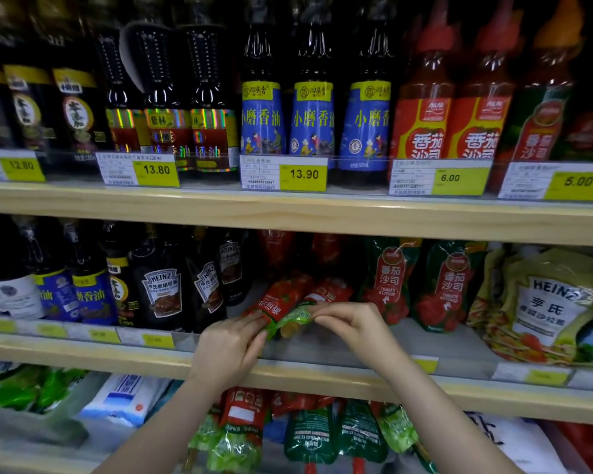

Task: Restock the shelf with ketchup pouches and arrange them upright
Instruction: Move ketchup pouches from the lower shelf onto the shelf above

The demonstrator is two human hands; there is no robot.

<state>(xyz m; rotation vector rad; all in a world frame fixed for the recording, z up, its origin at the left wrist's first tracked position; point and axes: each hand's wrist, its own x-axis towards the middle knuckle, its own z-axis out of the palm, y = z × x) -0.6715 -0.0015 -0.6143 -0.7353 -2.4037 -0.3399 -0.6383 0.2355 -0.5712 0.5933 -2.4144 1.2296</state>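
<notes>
Pinching a glossy red-and-green ketchup pouch lying flat on the pale wooden shelf, the left hand holds its crinkled foil edge in a closed grip; the right hand nips the same soft edge. Further right, two plump pouches stand upright.

The ketchup pouches were red and green with white lettering; the sesame oil bottles wore blue labels with yellow bands. The price tags were yellow and white; the shelf edge was pale wood.
</notes>
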